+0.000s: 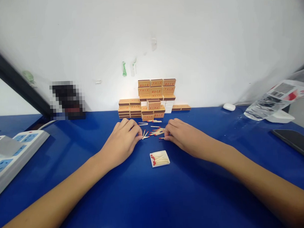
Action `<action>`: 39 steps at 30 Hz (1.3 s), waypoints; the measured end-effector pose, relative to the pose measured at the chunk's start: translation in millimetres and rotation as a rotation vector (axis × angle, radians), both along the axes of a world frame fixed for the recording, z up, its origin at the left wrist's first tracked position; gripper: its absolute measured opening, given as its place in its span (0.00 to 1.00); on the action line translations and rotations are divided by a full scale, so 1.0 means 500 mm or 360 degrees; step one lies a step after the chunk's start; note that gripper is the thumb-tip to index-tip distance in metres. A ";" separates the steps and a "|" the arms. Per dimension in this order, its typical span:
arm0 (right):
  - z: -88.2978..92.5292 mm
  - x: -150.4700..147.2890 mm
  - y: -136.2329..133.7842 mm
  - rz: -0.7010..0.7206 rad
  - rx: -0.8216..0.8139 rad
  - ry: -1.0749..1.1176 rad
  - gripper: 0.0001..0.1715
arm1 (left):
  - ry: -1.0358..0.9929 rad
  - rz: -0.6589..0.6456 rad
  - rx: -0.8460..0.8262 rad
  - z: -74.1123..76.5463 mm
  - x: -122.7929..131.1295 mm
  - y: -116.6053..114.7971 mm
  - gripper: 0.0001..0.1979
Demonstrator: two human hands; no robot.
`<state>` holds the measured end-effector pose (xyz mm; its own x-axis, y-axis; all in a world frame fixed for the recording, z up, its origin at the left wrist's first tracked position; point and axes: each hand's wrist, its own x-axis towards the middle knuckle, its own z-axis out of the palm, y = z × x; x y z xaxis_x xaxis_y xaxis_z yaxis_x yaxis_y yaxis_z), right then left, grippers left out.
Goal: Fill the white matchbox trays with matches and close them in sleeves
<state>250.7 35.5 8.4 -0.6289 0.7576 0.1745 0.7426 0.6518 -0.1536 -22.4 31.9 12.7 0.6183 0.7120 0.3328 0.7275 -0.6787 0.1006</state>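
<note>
My left hand (126, 136) is closed in a pinch, its thumb and forefinger on a red-headed match (146, 137). Opposite it, my right hand (179, 134) pinches another match (161, 138), whose red head sticks out to the left. Between the hands lies a loose pile of matches (156, 131), with a few more matches (143, 124) behind the left fingertips. Nearer to me sits a white matchbox tray (166, 164), partly filled with matches, most of their red heads toward the left.
Yellow-brown matchboxes (156, 91) are stacked against the white wall. A power strip (18, 155) lies at left. On the right are a white earphone case (229, 107), a plastic bottle (271, 96) lying tilted and a dark phone (294, 142). All stand on the blue table (155, 200).
</note>
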 end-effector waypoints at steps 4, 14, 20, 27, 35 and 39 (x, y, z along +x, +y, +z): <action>0.004 -0.008 -0.001 -0.0033 0.0072 -0.0061 0.08 | -0.0056 0.0027 0.0002 -0.008 0.006 -0.001 0.06; 0.005 -0.012 0.003 -0.0004 0.0069 -0.0054 0.12 | -0.0076 0.0051 0.0010 -0.023 0.017 0.011 0.07; 0.009 -0.012 -0.001 0.0012 0.0028 -0.0075 0.12 | -0.0111 0.0035 -0.0012 -0.021 0.016 0.006 0.08; 0.041 -0.040 -0.071 0.0224 -0.0094 0.0122 0.12 | -0.0059 0.0006 -0.0017 -0.023 0.017 0.007 0.06; 0.049 -0.063 -0.076 0.0095 -0.0113 0.0331 0.09 | -0.0046 -0.0023 -0.0013 -0.021 0.016 0.004 0.07; 0.034 -0.050 -0.044 -0.0099 -0.0121 0.0624 0.04 | -0.0098 -0.0064 0.0025 -0.012 0.026 -0.013 0.07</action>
